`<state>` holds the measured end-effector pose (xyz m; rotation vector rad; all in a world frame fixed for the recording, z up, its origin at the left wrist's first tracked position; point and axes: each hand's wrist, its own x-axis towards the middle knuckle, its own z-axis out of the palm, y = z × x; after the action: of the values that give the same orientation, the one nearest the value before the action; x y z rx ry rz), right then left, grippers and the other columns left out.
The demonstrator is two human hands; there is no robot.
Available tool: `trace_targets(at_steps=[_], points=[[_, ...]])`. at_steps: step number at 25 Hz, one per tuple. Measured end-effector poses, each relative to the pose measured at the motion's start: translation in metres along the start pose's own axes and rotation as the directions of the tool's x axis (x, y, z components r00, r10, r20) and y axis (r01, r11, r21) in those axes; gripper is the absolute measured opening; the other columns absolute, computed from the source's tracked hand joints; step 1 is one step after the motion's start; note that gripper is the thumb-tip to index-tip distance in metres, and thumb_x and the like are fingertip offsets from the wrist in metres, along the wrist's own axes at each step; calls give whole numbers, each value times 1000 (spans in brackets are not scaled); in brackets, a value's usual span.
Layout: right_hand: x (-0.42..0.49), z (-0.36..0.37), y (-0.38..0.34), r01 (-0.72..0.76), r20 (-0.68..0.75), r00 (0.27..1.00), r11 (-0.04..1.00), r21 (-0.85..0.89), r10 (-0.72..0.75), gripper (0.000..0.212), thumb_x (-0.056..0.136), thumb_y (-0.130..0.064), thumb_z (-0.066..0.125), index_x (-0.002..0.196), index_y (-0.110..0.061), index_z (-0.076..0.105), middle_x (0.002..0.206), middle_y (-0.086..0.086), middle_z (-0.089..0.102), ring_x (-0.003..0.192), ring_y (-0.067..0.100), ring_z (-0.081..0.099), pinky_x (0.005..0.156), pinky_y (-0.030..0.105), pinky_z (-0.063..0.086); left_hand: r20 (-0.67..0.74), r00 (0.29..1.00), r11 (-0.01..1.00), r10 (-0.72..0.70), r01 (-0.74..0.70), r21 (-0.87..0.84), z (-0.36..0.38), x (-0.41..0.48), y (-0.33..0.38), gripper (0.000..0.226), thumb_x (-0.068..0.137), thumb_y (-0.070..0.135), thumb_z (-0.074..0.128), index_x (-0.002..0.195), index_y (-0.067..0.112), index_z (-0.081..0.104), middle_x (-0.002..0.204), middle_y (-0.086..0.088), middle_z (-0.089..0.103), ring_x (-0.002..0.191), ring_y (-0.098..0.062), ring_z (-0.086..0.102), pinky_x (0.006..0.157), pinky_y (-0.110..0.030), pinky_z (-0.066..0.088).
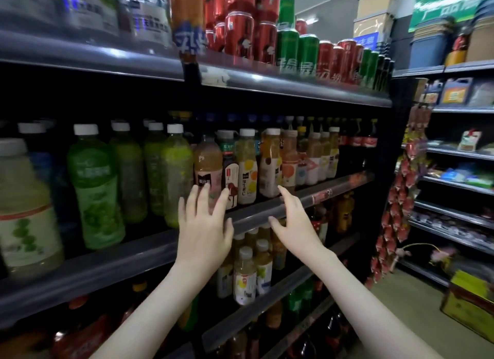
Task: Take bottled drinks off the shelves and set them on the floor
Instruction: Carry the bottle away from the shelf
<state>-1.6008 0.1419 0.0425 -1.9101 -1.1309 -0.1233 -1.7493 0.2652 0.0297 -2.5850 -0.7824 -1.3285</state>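
Hovering hands (205,230) (292,225), fingers (194,201) spread, before bottles (247,168).

Shelf rail (347,185) ran dark and smooth, a semi-glossy strip that caught the light. Behind it, the juice bottles (247,168) were clear smooth plastic, with shiny printed labels and matt white caps. Left of them, the green tea bottles (96,187) showed slick translucent plastic. Up top, red cans (239,37) and green cans (287,48) gleamed, glossy metal. Far right, beige boxes (374,13) looked dull and matt, material unclear.
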Motion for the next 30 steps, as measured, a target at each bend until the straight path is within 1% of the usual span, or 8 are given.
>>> trace_targets(at_steps=[5, 7, 10, 12, 15, 20, 25, 30], points=[[77, 9, 36, 75, 6, 997, 997, 31, -75, 75, 95, -19, 57, 153, -29, 11, 154, -1, 23, 141, 12, 24, 111, 23, 23, -58, 990, 990, 131, -128, 53, 61, 57, 37, 66, 74, 18, 74, 135, 10, 51, 135, -24, 48, 129, -41, 43, 104, -59, 34], [106, 10, 42, 124, 1, 992, 988, 92, -125, 73, 94, -18, 58, 152, -26, 14, 154, 0, 26, 141, 12, 24, 114, 27, 23, -97, 987, 981, 132, -115, 159, 77, 77, 41, 62, 76, 17, 68, 135, 10, 50, 135, -24, 48, 130, -42, 39, 109, -60, 25], [143, 22, 39, 214, 18, 976, 971, 104, -217, 73, 94, -21, 59, 152, -23, 14, 155, 0, 26, 142, 13, 23, 110, 21, 20, -127, 985, 948, 113, -68, 310, 90, 99, 31, 58, 78, 21, 59, 134, 9, 52, 138, -25, 46, 134, -43, 32, 115, -55, 7], [162, 38, 37, 233, 45, 970, 967, 99, -239, 75, 93, -24, 59, 152, -22, 13, 153, 3, 31, 139, 18, 31, 107, 25, 28, -120, 988, 921, 101, -48, 386, 97, 102, 22, 57, 76, 20, 65, 130, 6, 55, 136, -24, 49, 133, -41, 35, 117, -48, 2], [177, 56, 40, 166, 110, 975, 965, 202, -191, 83, 89, -33, 63, 152, -24, 10, 149, 5, 37, 133, 21, 42, 103, 30, 37, -78, 991, 891, 108, -61, 451, 104, 102, 19, 57, 75, 19, 67, 129, 6, 55, 136, -22, 50, 132, -39, 39, 117, -46, 3], [184, 60, 50, 161, 116, 976, 968, 191, -185, 89, 79, -39, 72, 148, -16, 21, 143, 8, 39, 131, 23, 40, 105, 38, 41, -68, 990, 845, 126, -71, 529, 109, 97, 18, 58, 77, 16, 63, 133, 4, 52, 142, -23, 43, 133, -40, 37, 116, -46, 10], [178, 44, 55, 193, 114, 972, 973, 128, -208, 69, 81, -26, 71, 137, -10, 35, 136, 13, 37, 126, 28, 36, 91, 23, 30, -54, 995, 873, 88, -51, 484, 113, 82, 28, 60, 75, 12, 63, 133, 5, 50, 144, -23, 39, 134, -41, 32, 114, -50, 17], [166, 36, 58, 161, 120, 967, 904, 395, -225, 73, 82, -22, 73, 140, -14, 30, 134, 5, 49, 124, 18, 48, 99, 30, 45, -59, 998, 964, -7, 22, 264, 111, 67, 40, 68, 78, 10, 65, 142, 8, 40, 142, -21, 42, 135, -34, 32, 114, -48, 20]])
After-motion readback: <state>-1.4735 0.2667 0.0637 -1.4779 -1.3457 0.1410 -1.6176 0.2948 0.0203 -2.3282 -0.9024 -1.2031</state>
